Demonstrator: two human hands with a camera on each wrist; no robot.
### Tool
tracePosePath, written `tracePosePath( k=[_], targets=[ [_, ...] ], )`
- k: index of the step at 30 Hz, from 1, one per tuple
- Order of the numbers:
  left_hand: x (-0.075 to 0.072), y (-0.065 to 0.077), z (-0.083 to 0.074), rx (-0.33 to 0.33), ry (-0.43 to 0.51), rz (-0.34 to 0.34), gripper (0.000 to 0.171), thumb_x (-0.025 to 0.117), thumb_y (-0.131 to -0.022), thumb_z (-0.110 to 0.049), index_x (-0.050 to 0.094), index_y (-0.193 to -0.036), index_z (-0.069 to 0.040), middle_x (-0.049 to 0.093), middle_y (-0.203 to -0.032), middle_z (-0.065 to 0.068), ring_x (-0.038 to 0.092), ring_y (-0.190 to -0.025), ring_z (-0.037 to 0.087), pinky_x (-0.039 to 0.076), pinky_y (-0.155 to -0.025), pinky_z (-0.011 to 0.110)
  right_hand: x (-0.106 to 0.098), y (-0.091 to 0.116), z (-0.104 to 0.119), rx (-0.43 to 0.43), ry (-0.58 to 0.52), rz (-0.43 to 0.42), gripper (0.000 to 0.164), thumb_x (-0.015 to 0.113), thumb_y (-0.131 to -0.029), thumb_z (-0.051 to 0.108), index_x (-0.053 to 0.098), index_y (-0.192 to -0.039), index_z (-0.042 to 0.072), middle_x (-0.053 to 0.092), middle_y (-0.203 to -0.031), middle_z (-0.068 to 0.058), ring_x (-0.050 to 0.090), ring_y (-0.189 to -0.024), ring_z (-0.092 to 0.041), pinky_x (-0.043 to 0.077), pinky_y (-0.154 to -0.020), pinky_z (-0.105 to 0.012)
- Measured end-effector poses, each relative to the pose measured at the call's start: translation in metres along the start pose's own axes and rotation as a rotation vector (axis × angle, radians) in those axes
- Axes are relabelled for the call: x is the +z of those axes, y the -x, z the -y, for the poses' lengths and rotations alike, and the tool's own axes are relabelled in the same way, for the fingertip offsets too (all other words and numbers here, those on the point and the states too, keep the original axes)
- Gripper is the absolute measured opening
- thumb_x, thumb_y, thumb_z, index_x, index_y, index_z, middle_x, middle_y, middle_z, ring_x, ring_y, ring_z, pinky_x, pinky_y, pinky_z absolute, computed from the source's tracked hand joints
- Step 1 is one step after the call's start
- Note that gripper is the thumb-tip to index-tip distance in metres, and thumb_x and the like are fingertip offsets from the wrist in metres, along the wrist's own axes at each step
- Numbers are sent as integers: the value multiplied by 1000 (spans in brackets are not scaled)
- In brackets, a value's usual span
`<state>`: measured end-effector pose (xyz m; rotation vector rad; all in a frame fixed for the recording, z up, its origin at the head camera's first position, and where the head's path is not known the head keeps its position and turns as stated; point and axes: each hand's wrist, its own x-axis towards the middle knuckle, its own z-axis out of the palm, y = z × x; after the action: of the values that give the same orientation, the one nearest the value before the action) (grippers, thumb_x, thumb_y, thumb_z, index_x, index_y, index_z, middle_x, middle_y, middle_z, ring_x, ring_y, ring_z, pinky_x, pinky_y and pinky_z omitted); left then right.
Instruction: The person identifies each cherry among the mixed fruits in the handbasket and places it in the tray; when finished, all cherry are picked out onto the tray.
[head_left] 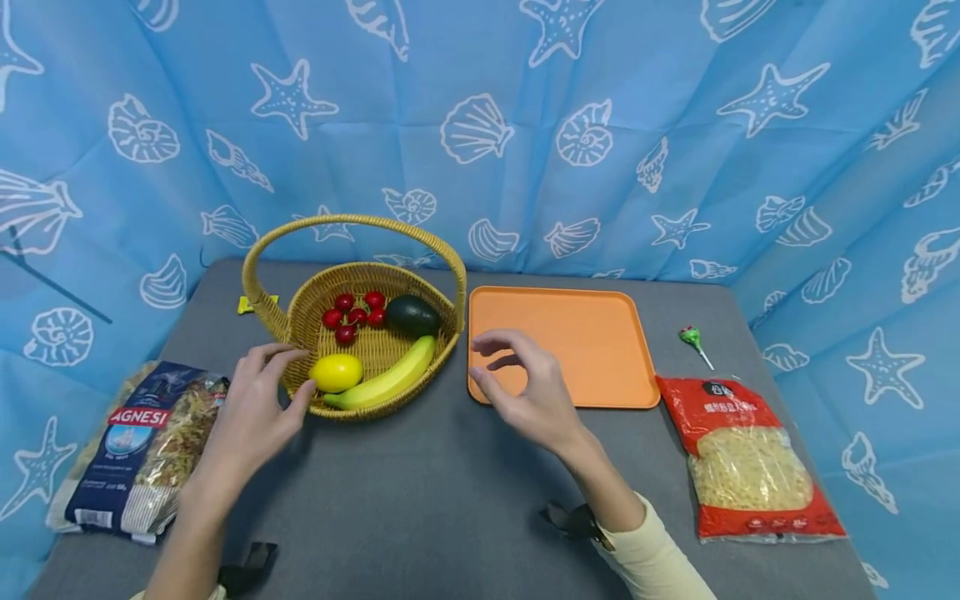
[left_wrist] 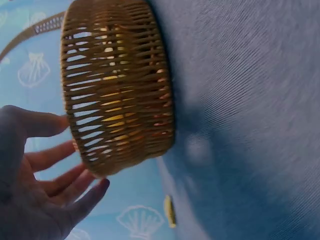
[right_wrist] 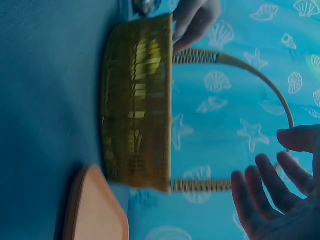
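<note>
A wicker basket [head_left: 307, 329] with a tall arched handle holds a yellow lemon [head_left: 337, 372], a banana [head_left: 390, 379], a dark green avocado [head_left: 412, 317] and several red cherries [head_left: 357, 317]. My left hand [head_left: 262, 408] is at the basket's left rim, thumb and fingers spread apart; its thumb tip is beside the lemon in the head view. The left wrist view has that hand [left_wrist: 50, 180] with fingertips right at the wicker rim. To the right of the basket, my right hand [head_left: 536, 392] hovers with loosely curved fingers, overlapping the near left corner of an orange tray [head_left: 592, 350], and holds nothing.
A blue pasta bag [head_left: 142, 450] lies at the left and a red pasta bag [head_left: 750, 458] at the right. Behind the red bag is a green lollipop [head_left: 691, 337]. A small yellow packet [head_left: 247, 305] sits behind the basket's left side. A blue seashell-print curtain [head_left: 465, 192] encloses the table.
</note>
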<state>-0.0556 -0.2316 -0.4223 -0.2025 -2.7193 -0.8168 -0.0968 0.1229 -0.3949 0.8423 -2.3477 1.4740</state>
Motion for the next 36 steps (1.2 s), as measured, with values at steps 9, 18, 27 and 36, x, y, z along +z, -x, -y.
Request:
tracePosePath(
  k=[9, 18, 27, 36],
  targets=[
    [6, 7, 10, -251, 161, 39, 48, 77, -102, -19, 63, -140, 7, 41, -151, 31, 50, -127, 47, 52, -100, 64, 45, -48, 1, 165, -255, 257, 20, 73, -103, 10, 70, -123, 6, 75, -119, -11, 72, -104, -17, 67, -89, -35],
    [7, 9, 13, -339, 259, 36, 56, 76, -104, -29, 59, -146, 4, 41, -156, 26, 50, -134, 45, 56, -105, 58, 88, -108, -9, 269, -303, 445, 22, 68, -107, 13, 70, -125, 2, 74, -116, -16, 74, -95, -25, 67, -84, -30],
    [11, 10, 15, -370, 283, 19, 57, 76, -104, -29, 58, -148, 2, 42, -158, 25, 50, -135, 45, 56, -107, 60, 131, -147, -24, 512, -372, 543, 25, 63, -110, 14, 68, -130, 0, 70, -125, -32, 72, -112, -49, 64, -100, -59],
    [13, 11, 15, -383, 294, 14, 58, 76, -103, -32, 59, -149, 0, 41, -160, 24, 50, -136, 45, 62, -104, 37, 149, -157, -31, 671, -357, 583, 26, 62, -111, 13, 72, -129, -4, 71, -130, -25, 74, -109, -49, 63, -102, -58]
  ],
)
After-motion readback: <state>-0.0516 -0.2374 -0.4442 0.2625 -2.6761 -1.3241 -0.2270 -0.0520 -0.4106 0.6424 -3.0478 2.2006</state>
